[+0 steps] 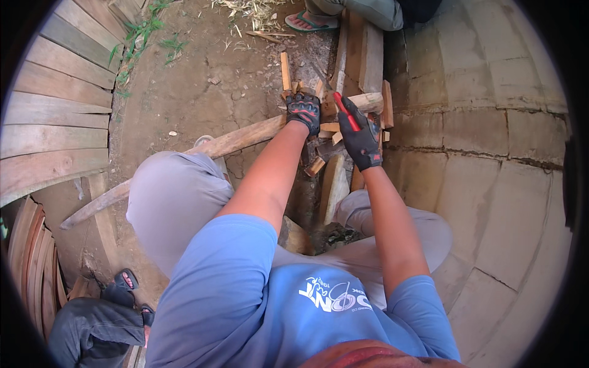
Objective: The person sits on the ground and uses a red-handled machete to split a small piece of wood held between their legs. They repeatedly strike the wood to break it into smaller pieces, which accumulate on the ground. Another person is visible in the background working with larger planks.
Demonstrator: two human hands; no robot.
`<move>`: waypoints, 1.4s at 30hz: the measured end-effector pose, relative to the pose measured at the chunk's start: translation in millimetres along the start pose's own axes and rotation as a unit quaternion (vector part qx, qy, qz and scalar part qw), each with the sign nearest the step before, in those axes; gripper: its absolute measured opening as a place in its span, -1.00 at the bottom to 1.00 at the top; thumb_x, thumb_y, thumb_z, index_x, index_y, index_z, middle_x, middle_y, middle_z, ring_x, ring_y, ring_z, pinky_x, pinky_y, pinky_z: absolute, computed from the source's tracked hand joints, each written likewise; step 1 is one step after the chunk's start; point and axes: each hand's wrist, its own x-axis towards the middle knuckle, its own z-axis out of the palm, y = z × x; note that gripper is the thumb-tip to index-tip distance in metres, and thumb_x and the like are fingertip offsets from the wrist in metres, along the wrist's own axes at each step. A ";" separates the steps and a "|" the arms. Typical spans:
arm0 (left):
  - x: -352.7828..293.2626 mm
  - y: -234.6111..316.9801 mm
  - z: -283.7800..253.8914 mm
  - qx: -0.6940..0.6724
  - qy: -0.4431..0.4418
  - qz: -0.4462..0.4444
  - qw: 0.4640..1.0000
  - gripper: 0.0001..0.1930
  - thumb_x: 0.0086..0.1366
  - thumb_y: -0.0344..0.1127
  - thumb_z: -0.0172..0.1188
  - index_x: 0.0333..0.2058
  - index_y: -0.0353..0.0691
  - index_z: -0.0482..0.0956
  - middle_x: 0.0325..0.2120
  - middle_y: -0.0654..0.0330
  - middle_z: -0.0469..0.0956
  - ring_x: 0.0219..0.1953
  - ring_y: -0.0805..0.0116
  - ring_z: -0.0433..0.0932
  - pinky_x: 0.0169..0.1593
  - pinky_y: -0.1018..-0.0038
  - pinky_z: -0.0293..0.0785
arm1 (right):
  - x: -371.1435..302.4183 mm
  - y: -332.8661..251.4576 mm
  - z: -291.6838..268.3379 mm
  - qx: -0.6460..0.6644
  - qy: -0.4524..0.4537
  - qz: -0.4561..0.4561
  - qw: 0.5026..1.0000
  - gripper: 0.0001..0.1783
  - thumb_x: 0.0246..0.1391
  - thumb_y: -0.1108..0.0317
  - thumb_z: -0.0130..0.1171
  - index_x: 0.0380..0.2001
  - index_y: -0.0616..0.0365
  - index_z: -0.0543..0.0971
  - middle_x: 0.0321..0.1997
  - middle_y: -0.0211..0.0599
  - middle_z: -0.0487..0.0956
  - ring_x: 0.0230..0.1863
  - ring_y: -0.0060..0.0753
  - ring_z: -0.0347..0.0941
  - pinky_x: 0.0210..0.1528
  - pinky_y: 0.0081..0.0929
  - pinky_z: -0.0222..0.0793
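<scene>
While both forearms reach to upper centre of frame, right hand, gloved black and red, has its fingers wrapped around the red handle of a tool. Thin blade points up and left from the handle, tip end toward top centre; exact blade type too small to tell. Tool overlaps the long wooden pole in view; can't tell if they touch.

Left hand, matching glove, sits over the pole just left of the blade, fingers curled away from view. Can't tell whether it grips the pole or a small piece beneath. Pole runs from lower left up to right of centre, partly hidden by the left knee.

Around the hands: narrow upright wood strip just beyond the left hand, short wood offcuts below and between the hands, pale wood slab lower down. Planks stand out above the right hand.

Rest: pale shavings at top, co-worker's sandalled foot beside them. Second person's dark trousers at lower left. Block wall fills the right side, row of boards upper left.
</scene>
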 end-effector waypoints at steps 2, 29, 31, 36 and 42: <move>6.7 0.3 -5.8 0.011 -0.014 -0.004 1.000 -0.08 0.12 -0.01 0.42 0.42 -0.25 0.34 0.40 -0.10 0.41 0.46 -0.06 0.36 0.54 -0.31 -0.06 | -12.5 -9.7 -22.0 0.011 -0.001 0.030 0.999 -0.49 0.38 0.06 0.21 0.31 -0.05 0.61 0.18 0.00 0.71 0.20 0.02 0.65 0.24 -0.17 0.52; -1.0 -2.5 12.7 -0.099 0.057 -0.007 0.993 -0.50 0.16 -0.12 0.38 0.04 -0.23 0.60 -0.09 -0.04 0.71 -0.01 -0.03 0.72 0.07 0.09 0.64 | -147.3 -90.1 -153.8 0.023 -0.014 0.161 0.987 -0.59 0.38 0.33 0.25 0.24 0.14 0.65 0.11 -0.04 0.75 0.15 -0.16 0.71 0.20 -0.27 0.54; -3.3 -4.3 11.8 -0.097 0.040 -0.007 0.994 -0.46 0.16 -0.08 0.38 0.07 -0.23 0.57 -0.06 -0.05 0.71 0.01 -0.04 0.72 0.08 0.09 0.64 | -130.6 -102.4 -161.4 0.001 -0.024 0.161 0.987 -0.59 0.37 0.34 0.26 0.23 0.15 0.66 0.11 -0.03 0.75 0.15 -0.15 0.71 0.21 -0.27 0.54; -7.6 -2.1 -1.0 -0.097 0.023 -0.006 0.995 -0.54 0.20 -0.10 0.32 0.03 -0.18 0.60 -0.05 -0.02 0.72 0.01 0.01 0.73 0.06 0.12 0.62 | -102.3 -112.2 -169.2 -0.026 -0.013 0.147 0.989 -0.59 0.36 0.29 0.28 0.21 0.17 0.67 0.09 -0.01 0.75 0.07 -0.20 0.73 0.12 -0.29 0.57; 3.8 -6.0 -16.4 -0.092 0.025 -0.001 0.995 -0.58 0.18 -0.10 0.29 -0.02 -0.15 0.65 -0.04 -0.02 0.73 0.04 0.01 0.73 0.10 0.13 0.63 | -71.9 -77.7 -146.2 -0.027 0.017 0.077 0.997 -0.57 0.36 0.24 0.26 0.22 0.13 0.67 0.11 0.01 0.74 0.10 -0.14 0.71 0.16 -0.27 0.54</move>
